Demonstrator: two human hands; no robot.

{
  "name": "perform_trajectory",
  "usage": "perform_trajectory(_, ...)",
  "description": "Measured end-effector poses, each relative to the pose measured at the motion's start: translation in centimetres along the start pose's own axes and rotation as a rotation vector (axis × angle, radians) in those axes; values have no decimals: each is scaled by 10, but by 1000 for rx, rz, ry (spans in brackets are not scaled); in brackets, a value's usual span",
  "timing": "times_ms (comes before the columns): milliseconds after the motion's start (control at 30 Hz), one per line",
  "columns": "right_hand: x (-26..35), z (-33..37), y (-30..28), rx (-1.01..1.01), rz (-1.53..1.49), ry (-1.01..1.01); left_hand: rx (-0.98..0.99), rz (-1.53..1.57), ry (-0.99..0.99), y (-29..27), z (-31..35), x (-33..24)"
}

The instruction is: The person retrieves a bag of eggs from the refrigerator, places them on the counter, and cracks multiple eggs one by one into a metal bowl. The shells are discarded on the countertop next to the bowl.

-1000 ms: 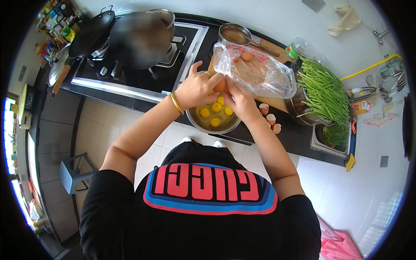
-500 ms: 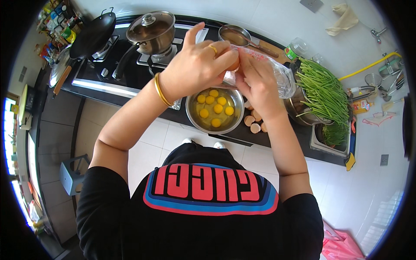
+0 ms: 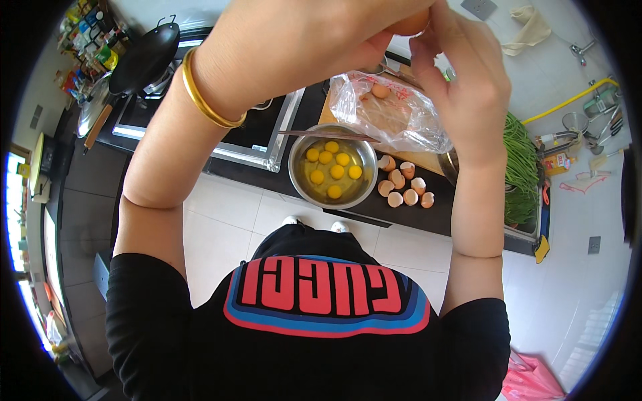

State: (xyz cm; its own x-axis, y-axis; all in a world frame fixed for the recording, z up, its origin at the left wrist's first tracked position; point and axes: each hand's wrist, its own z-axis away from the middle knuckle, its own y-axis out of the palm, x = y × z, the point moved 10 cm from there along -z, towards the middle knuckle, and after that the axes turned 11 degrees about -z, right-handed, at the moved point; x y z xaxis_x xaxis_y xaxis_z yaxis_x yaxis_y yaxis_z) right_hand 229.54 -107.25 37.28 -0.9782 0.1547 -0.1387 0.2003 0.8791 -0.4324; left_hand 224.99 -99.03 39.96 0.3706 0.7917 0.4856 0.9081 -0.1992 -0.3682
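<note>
My left hand (image 3: 314, 47) is raised close to the camera, its fingers closed round a brown egg (image 3: 409, 25). Level with it, the fingertips of my right hand (image 3: 468, 87) press against the egg's right side; the top of both hands is cut off by the frame. Below them stands a steel bowl (image 3: 294, 180) with several yolks (image 3: 336, 172) in clear egg white. Brown chopsticks (image 3: 314, 134) lie across its far rim. To the bowl's right sit several broken eggshells (image 3: 410, 197). Behind these, a clear plastic bag (image 3: 408, 123) has an egg (image 3: 380, 90) in it.
A black wok (image 3: 144, 57) and the stove (image 3: 267, 144) stand at the left. Green stalks (image 3: 521, 157) fill the right end of the counter beside the sink (image 3: 528, 235). A yellow hose (image 3: 575, 100) runs along the wall; a pink bag (image 3: 531, 377) lies low at the right.
Both hands have lifted up toward the camera and the frame's top, the egg between them. This uncovers the plastic bag, the chopsticks and more of the eggshells; the lidded pot is now hidden.
</note>
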Motion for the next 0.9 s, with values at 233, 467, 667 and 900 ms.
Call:
perform_trajectory(233,-5,36,34,88,2,63,237,-93,-71,38,42,-10)
perform_trajectory(467,1,249,159,397,-222,463,768,379,-417,190,255,-101)
perform_trajectory(667,-8,274,179,475,-248,561,805,419,-455,199,265,-105)
perform_trajectory(900,-21,252,166,409,-410,635,743,649,-711,196,259,-71)
